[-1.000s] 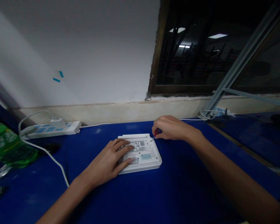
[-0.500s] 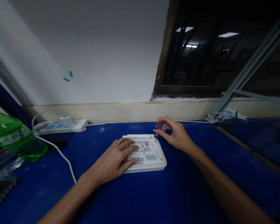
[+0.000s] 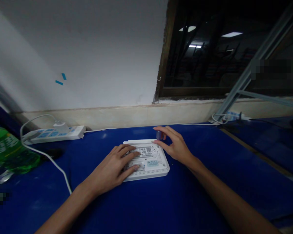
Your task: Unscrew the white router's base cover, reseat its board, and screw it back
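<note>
A white router (image 3: pixel 158 169), its labelled and vented underside facing up, lies on the blue table. My left hand (image 3: pixel 117 165) rests across its left part with the fingers spread and open. Between the thumb and fingers of my right hand (image 3: pixel 174 144) is a small screwdriver (image 3: pixel 159 135) with a purplish, see-through handle. The hand is closed around it at the router's far right corner. In this frame the screwdriver's lower end is hidden, so I cannot tell whether it touches the router.
A white power strip (image 3: pixel 73 132) with a plug and cable (image 3: pixel 56 161) sits at the back left, beside a green bottle (image 3: pixel 7 149). Behind the table (image 3: pixel 127 208) rises a wall. A metal frame post (image 3: pixel 236 91) and another power strip (image 3: pixel 233 115) are at the back right.
My view has shifted slightly right. The screwdriver, earlier tilted with a red part showing above the router's corner, now looks more upright in my right hand. My left hand stays on the router.
</note>
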